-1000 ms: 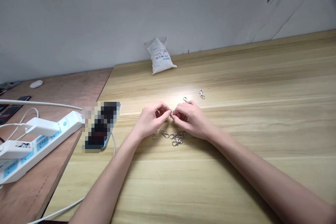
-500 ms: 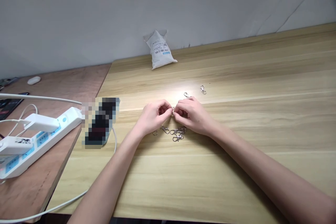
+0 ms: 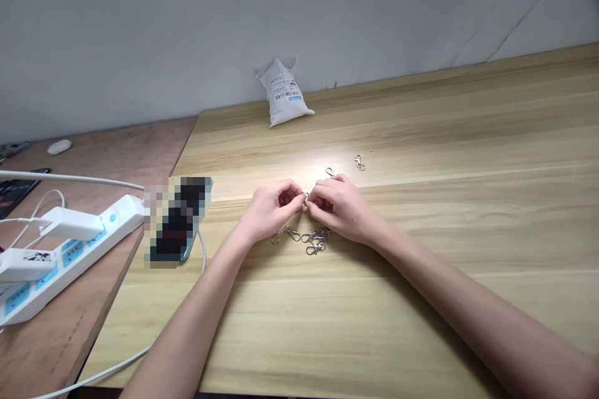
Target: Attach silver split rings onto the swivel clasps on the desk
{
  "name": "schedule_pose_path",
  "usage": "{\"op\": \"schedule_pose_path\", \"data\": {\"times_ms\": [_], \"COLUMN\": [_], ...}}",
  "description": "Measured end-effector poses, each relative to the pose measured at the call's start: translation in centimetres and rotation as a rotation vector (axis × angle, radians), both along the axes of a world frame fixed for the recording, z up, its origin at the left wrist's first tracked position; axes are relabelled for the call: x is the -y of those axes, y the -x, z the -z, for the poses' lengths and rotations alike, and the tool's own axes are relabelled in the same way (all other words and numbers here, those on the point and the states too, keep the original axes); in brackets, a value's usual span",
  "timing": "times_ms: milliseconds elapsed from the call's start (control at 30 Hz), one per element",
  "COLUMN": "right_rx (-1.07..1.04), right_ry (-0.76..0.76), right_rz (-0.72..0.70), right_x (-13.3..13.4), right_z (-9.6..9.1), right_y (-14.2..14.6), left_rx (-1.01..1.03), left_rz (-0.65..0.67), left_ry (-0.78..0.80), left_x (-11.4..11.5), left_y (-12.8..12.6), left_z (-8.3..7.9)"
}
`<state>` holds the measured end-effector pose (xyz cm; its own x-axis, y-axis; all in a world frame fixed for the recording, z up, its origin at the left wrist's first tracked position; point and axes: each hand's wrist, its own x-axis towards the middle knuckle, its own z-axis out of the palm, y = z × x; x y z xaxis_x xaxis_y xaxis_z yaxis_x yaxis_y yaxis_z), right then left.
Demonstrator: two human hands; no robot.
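Between the fingertips of both hands is a small metal ring (image 3: pixel 306 196), mostly covered by them. My left hand (image 3: pixel 276 207) pinches it from the left, thumb and forefinger together. From the other side my right hand (image 3: pixel 340 207) pinches it too, fingers curled. Just below lie several silver lobster-clasp hooks (image 3: pixel 316 240) in a loose pile, with a separate ring (image 3: pixel 275 239) left of them. One clasp (image 3: pixel 331 171) is partly hidden behind my right hand. Farther back is a clasp with a ring (image 3: pixel 359 162).
A white plastic parcel (image 3: pixel 286 96) leans near the wall. To the left are a pixelated phone (image 3: pixel 180 221), a white cable (image 3: pixel 126 358) and a power strip (image 3: pixel 77 255) with chargers. A small white case (image 3: pixel 59 147) sits on the reddish board (image 3: pixel 116 165).
The view has shifted very slightly. Both hands keep their pinch on the small ring, and the clasps on the table have not moved.
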<state>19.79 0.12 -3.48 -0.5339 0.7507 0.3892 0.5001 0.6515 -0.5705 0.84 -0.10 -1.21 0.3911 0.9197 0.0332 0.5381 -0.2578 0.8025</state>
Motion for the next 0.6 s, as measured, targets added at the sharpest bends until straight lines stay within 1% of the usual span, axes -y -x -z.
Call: {"op": "schedule_pose_path", "data": {"times_ms": [133,367,467,600], "right_rx": [-0.004,0.015,0.007,0.035], "right_ry": [0.005,-0.030,-0.095,-0.231], "right_rz": [0.007,0.002,0.020,0.068], "right_x": [-0.04,-0.08,-0.13,-0.20], "right_z": [0.01,0.26,0.28,0.13], "right_y": [0.00,-0.06,-0.04,0.14], "left_rx": [0.028,0.049,0.084,0.176], "left_rz": [-0.005,0.005,-0.007,-0.033], "left_ry": [-0.007,0.012,0.045,0.109], "left_x": [0.05,0.18,0.20,0.27], "left_y": [-0.05,-0.21,-0.21,-0.35], "left_z": [-0.08,-0.31,-0.27,-0.19]}}
